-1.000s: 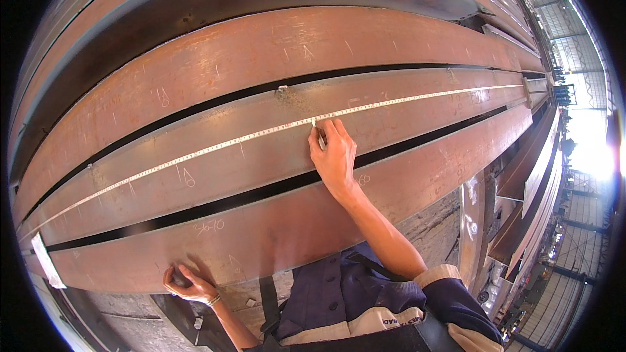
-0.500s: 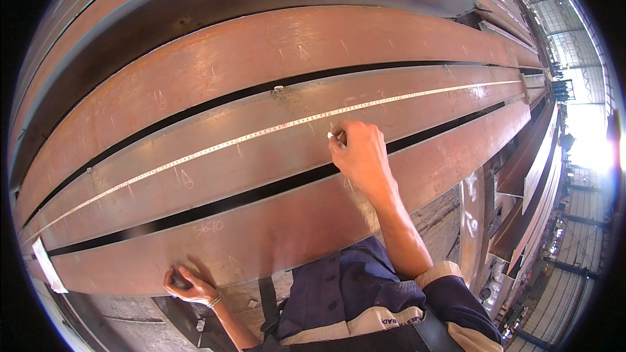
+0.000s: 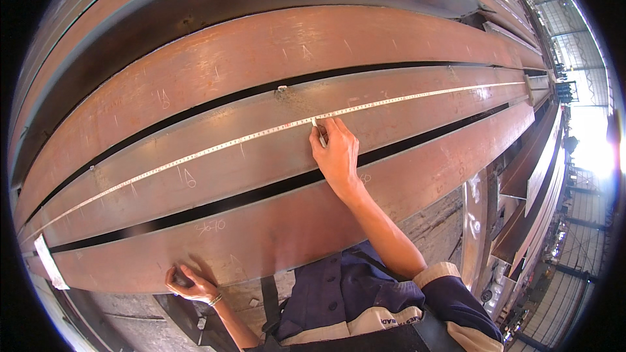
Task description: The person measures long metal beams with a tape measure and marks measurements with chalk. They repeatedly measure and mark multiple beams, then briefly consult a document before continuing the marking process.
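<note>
A pale tape measure (image 3: 225, 146) is stretched lengthwise along the middle steel beam (image 3: 143, 205), whose reddish-brown face carries thin chalk strokes. My right hand (image 3: 338, 154) is closed in a pinch on a small white piece of chalk (image 3: 314, 122), its tip at the tape's lower edge. The wrist crosses the dark gap between the middle beam and the near beam (image 3: 280, 231). My left hand (image 3: 193, 285) rests at the near beam's lower edge, thumb and fingers apart, and I see nothing held in it.
A white strip (image 3: 51, 264) lies across the beams' left ends. More steel beams (image 3: 274, 42) run parallel on the far side, with dark gaps between. Small light pieces (image 3: 282, 88) sit on the middle beam's far edge. Stacked steel sections (image 3: 521, 182) stand at the right.
My right hand has moved left and slightly up, bringing the chalk to the tape's edge. My left hand stays at the near beam's edge. The whole view has shifted slightly.
</note>
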Demonstrator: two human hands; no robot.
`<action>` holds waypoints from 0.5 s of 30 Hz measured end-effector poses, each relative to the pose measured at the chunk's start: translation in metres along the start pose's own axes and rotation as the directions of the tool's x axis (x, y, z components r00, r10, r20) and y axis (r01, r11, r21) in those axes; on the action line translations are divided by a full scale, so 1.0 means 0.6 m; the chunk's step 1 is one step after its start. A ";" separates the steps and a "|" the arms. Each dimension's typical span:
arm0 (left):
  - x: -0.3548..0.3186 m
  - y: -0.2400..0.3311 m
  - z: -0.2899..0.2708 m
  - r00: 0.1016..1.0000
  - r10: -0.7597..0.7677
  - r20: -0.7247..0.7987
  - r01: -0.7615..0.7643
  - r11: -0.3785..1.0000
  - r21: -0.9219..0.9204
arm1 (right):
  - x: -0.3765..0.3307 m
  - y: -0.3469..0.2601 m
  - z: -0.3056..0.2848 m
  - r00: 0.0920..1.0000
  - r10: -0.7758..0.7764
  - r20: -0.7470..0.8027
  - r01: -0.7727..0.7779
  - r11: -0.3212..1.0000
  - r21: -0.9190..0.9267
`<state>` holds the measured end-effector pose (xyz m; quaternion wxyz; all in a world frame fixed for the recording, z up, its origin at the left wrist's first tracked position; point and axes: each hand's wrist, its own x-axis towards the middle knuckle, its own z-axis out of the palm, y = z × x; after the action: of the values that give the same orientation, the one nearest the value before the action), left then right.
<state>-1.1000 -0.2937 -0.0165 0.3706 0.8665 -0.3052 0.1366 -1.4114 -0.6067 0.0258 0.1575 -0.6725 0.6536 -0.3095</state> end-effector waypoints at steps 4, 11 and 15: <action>-0.001 0.000 0.001 1.000 -0.009 -0.005 0.009 1.000 0.007 | 0.000 -0.002 -0.002 1.000 -0.017 -0.007 0.017 1.000 0.002; -0.001 -0.004 0.005 0.999 0.027 -0.020 -0.028 1.000 -0.013 | 0.003 -0.014 -0.007 1.000 -0.010 0.022 0.010 1.000 -0.018; 0.000 -0.002 0.006 0.999 0.031 -0.026 -0.031 0.999 -0.006 | 0.026 -0.034 -0.053 0.967 -0.014 0.255 0.058 0.985 -0.165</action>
<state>-1.0995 -0.2955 -0.0195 0.3752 0.8586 -0.3143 0.1527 -1.4160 -0.6141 0.0655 0.1754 -0.7292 0.6400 -0.1669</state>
